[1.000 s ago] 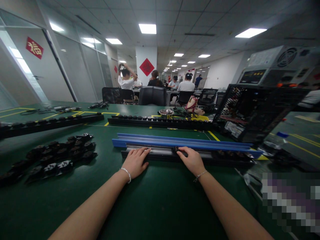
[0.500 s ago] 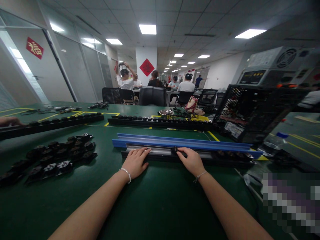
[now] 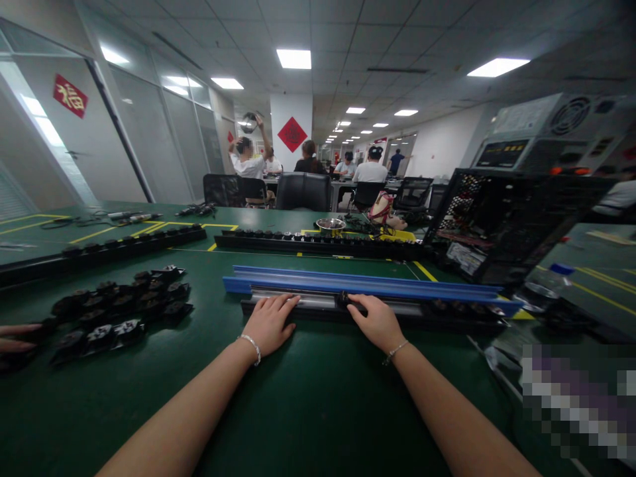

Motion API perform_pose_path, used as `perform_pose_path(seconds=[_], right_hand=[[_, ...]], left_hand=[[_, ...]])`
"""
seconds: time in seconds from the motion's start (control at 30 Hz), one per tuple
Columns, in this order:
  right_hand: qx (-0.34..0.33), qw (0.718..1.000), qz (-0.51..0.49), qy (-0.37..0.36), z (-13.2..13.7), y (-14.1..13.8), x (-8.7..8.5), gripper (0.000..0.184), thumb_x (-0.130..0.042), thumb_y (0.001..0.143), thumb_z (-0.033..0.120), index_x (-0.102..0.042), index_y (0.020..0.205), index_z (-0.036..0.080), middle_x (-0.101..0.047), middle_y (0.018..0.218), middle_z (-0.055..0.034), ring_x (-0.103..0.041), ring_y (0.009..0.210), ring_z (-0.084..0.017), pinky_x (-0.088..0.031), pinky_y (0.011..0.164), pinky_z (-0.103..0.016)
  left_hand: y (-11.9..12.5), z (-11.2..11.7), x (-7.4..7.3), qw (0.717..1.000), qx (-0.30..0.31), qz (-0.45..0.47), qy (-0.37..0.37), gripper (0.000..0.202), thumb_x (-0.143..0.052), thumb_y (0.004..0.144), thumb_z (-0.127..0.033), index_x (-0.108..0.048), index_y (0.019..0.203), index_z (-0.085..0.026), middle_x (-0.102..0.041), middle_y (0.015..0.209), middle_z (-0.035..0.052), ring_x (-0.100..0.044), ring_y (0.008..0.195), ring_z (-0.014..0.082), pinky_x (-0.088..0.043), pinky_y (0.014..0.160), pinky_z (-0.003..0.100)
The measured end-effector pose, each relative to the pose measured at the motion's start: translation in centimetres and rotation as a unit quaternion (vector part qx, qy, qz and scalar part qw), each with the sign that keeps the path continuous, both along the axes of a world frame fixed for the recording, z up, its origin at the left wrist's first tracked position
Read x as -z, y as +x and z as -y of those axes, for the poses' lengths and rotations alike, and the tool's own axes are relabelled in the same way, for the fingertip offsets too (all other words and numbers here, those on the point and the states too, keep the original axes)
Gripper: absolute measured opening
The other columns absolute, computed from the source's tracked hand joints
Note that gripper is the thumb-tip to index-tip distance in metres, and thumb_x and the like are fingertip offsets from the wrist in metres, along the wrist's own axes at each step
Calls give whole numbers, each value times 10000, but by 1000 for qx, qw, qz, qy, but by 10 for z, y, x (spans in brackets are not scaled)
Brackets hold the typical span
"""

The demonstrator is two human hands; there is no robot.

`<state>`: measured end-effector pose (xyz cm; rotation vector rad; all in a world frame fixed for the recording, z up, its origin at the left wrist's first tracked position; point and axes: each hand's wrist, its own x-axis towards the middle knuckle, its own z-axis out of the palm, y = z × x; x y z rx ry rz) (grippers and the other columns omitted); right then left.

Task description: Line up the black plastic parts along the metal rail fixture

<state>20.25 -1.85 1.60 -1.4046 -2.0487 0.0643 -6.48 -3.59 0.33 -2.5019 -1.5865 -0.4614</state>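
Observation:
A long black rail (image 3: pixel 417 324) with a silvery inner channel lies across the green table in front of me. My left hand (image 3: pixel 268 321) holds its left part, fingers over the channel and thumb on the near side. Partway along the channel sits a small black part (image 3: pixel 342 299). My right hand (image 3: pixel 378 321) has thumb and index fingertips closed against this part's right side. More black parts (image 3: pixel 457 307) sit in the rail's right end. Directly behind the rail runs a blue channel strip (image 3: pixel 358 283).
Loose black parts (image 3: pixel 124 301) lie in a pile at left, where another person's hand (image 3: pixel 17 338) reaches in. Two filled black rails (image 3: pixel 318 245) (image 3: pixel 104 252) lie farther back. An open computer case (image 3: pixel 517 225) and a bottle (image 3: pixel 551 281) stand at right.
My right hand and the small black part have shifted slightly left along the channel. My left hand stays put. The other person's hand moved from the left rail down to the pile.

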Motion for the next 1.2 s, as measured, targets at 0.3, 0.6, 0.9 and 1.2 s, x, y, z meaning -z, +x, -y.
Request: perform_pose_path(seconds=[0.3, 0.6, 0.9, 1.2], right_hand=[[-4, 1000, -1, -2, 0, 0, -1, 302, -457, 833, 321, -636, 1045, 201, -663, 1031, -59, -592, 972, -198, -457, 885, -378], [-10, 1000, 5, 1, 1, -2, -1, 305, -459, 826, 307, -634, 1053, 204, -662, 1033, -58, -591, 969, -195, -462, 879, -368], [-27, 1000, 4, 12, 2, -5, -1, 313, -460, 817, 281, -629, 1071, 210, -656, 1058, -56, -586, 983, -197, -458, 896, -376], [-35, 999, 15, 3, 2, -8, -1, 338, -457, 811, 259, -611, 1103, 187, -637, 1104, -68, -568, 1030, -199, -441, 932, -379]], left_hand=[[0, -1, 1, 1000, 3, 4, 3, 576, -496, 784, -337, -337, 1334, -274, -443, 1347, 49, -402, 1205, 227, -282, 990, 405], [0, -1, 2, 1000, 0, 4, 3, 578, -499, 782, -335, -341, 1335, -280, -443, 1348, 50, -404, 1204, 233, -284, 988, 410], [2, 1, 0, 1000, -10, -8, 3, 613, -514, 775, -330, -309, 1353, -309, -423, 1364, 59, -396, 1213, 246, -291, 978, 424], [3, 3, 1, 1000, 7, -24, 0, 651, -556, 759, -337, -290, 1351, -396, -316, 1434, 57, -308, 1279, 291, -212, 1021, 518]])
